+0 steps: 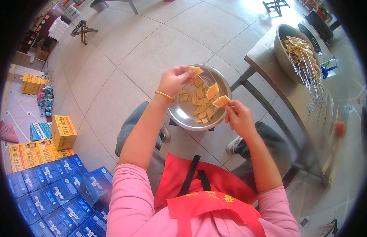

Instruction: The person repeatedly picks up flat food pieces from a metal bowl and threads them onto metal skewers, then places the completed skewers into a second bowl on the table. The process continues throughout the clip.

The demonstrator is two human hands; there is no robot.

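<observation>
My left hand point(178, 79), with a gold bangle at the wrist, pinches a flat yellowish food piece point(196, 71) over the far left side of a steel bowl point(183, 114). At the bowl's right rim my right hand point(240, 116) grips another flat piece point(221, 101), which appears to be threaded on a thin metal skewer point(210, 71). A second threaded piece point(212, 91) sits just beyond it. Thin metal also shows near the left-hand piece; whether that is a separate skewer is unclear. Many loose cut pieces point(199, 102) lie in the bowl below both hands.
On the metal table point(265, 49) at right, a large steel basin point(279, 59) holds loaded skewers point(302, 56), their metal ends jutting over its rim. Blue cartons point(57, 189) and yellow cartons point(64, 131) are stacked at left. A folding stool point(83, 31) stands on the tiled floor.
</observation>
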